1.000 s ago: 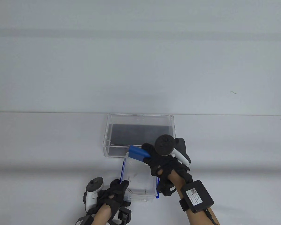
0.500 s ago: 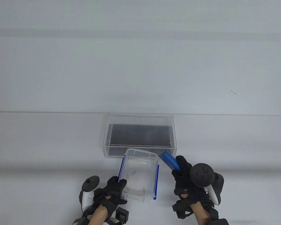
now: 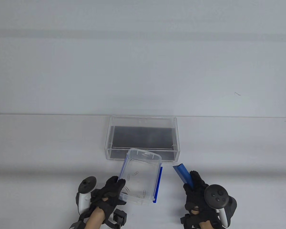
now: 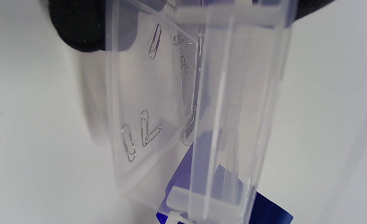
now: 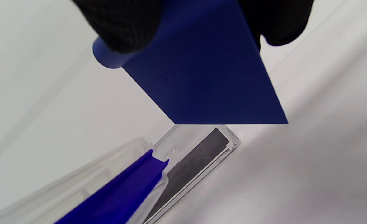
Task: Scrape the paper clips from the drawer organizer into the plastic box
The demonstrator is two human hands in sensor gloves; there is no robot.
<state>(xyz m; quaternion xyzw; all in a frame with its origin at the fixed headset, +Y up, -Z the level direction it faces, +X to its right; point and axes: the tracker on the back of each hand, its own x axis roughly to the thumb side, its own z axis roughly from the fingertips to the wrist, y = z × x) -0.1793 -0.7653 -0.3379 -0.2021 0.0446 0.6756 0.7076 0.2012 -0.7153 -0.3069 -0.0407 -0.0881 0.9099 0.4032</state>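
The clear drawer organizer (image 3: 109, 133) with a dark floor stands at the table's middle. The clear plastic box (image 3: 143, 153) with blue side latches sits just in front of it, skewed, with several paper clips (image 3: 135, 173) inside. My left hand (image 3: 116, 183) grips the box's near left corner. In the left wrist view the box (image 4: 233, 93) fills the frame with the clips (image 4: 149, 130) on its floor. My right hand (image 3: 193, 181) holds a blue scraper (image 3: 183, 173) to the right of the box, blade pointing away. The scraper (image 5: 208, 77) fills the top of the right wrist view.
The white table's far edge (image 3: 62, 115) runs just behind the organizer. The right wrist view shows the box's blue latch (image 5: 118, 193) and the organizer's corner (image 5: 230, 143) below the blade. Bare tabletop lies left and right of the containers.
My right hand has drawn the scraper from the box's far edge out to the right and toward me. My left hand has pulled the box's near end left, skewing it.
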